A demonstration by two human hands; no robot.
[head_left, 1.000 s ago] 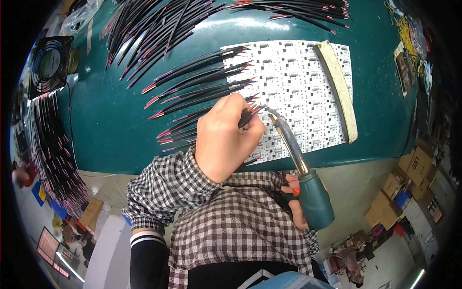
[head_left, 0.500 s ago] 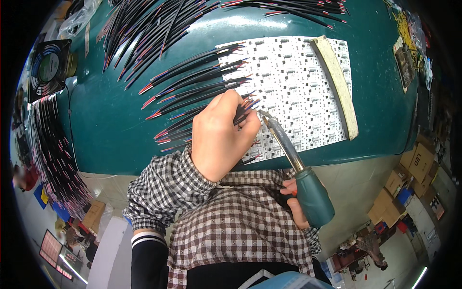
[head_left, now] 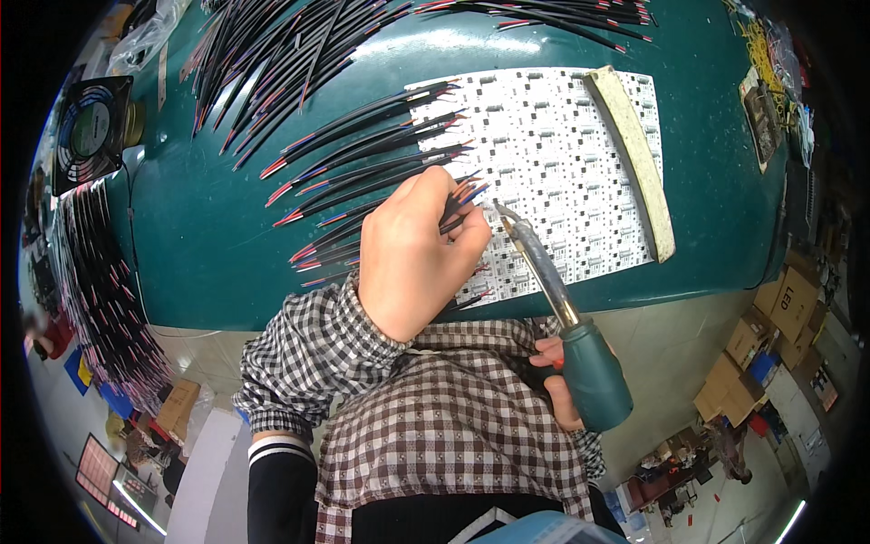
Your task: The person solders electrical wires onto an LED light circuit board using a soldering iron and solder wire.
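Note:
My left hand (head_left: pixel 419 249) pinches a black cable (head_left: pixel 453 207) with red and blue wire ends, over the left part of a white circuit board panel (head_left: pixel 535 163). In my right hand (head_left: pixel 564 399) is a soldering iron (head_left: pixel 594 376) with a green handle, only some of my fingers showing behind it. Its tip points up and left, just right of the cable's wire ends, and a small gap seems to lie between them. Several more black cables (head_left: pixel 362 145) are laid out in a row, their right ends on the panel's left edge.
A pale yellow bar (head_left: pixel 634 163) lies across the panel's right side. Heaps of cables (head_left: pixel 281 54) cover the far left of the green table (head_left: pixel 208 236). At the left edge stand a black fan (head_left: pixel 93 131) and a hanging cable bundle (head_left: pixel 100 290). Cardboard boxes (head_left: pixel 725 381) are stacked at right.
The soldering iron has shifted slightly to the right, its tip drawing away from the wire ends. My left hand has barely moved and keeps its pinch on the cable.

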